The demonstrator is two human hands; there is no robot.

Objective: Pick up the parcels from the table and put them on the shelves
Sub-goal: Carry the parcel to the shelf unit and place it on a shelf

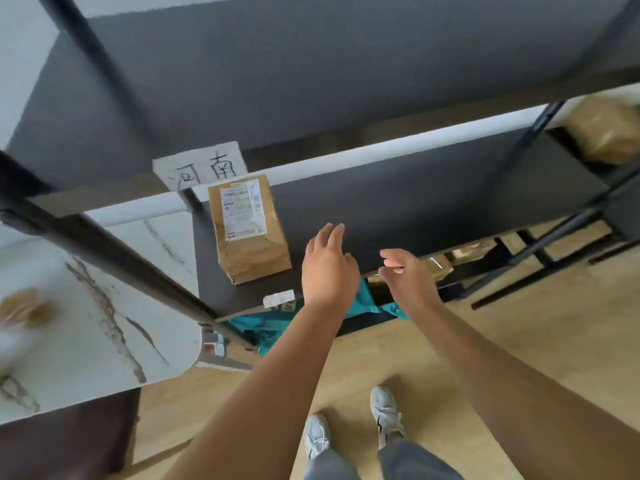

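Note:
A brown paper parcel with a white shipping label lies flat on the dark middle shelf, near its left end. My left hand hovers just to the right of it, fingers apart, holding nothing. My right hand is over the shelf's front edge, fingers loosely spread and empty. Another brown parcel, blurred, lies on the white marble table at the far left. A white paper sign with handwritten characters hangs from the upper shelf.
A black shelf post slants between table and shelf. A teal bag and brown parcels lie on the lower shelf. Another brown parcel sits on a shelf unit at the far right. My shoes stand on the wooden floor.

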